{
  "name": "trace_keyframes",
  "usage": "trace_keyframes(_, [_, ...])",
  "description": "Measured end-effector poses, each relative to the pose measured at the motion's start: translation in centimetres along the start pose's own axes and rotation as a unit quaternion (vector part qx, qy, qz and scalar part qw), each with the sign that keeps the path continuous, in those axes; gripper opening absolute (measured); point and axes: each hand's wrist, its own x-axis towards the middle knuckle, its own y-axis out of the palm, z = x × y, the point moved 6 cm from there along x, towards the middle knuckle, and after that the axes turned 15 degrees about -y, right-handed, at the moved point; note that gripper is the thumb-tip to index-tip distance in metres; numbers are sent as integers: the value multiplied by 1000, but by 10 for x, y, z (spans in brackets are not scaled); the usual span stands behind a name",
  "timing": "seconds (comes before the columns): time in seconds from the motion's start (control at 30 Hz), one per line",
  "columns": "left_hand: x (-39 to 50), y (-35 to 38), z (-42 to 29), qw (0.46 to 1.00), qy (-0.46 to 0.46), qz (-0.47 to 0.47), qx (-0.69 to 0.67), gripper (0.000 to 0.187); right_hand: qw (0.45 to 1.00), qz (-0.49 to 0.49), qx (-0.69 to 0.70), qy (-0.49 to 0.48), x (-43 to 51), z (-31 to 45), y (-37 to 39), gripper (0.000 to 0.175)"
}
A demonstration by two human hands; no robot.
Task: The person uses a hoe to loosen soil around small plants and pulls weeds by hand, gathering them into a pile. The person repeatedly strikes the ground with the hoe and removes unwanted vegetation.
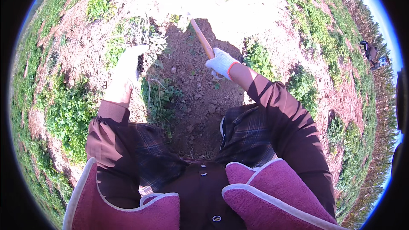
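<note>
My right hand (222,64), in a white knit glove with an orange cuff edge, grips the lower end of a wooden tool handle (202,36). The handle slants up and to the left; its far end fades into glare, so the tool's head cannot be made out. My left hand (127,62), also gloved and washed out by sunlight, is closed around a bunch of plants (148,40) with pale stems and dangling roots. Below that bunch lie green leafy plants (161,97). Between my hands is loose brown soil (198,86) in my shadow.
Leafy plants (260,56) grow right of my right hand, and a denser patch (70,111) stands at the left. Rows of greenery run down both sides. Dry tall stalks (383,102) line the far right, where a partly visible dark object (370,52) cannot be identified.
</note>
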Motion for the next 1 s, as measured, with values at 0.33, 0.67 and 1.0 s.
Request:
trace_keyframes(0.33, [6, -7, 1, 999, -11, -8, -41, 22, 971, -57, 232, -24, -17, 39, -3, 31])
trace_keyframes(0.67, [46, -4, 24, 984, -126, 12, -123, 32, 831, -57, 549, 74, -47, 27, 11, 15])
trace_keyframes(1.0, [47, 3, 40, 993, -93, 29, -74, 23, 849, -161, 503, -14, -42, 46, -43, 15])
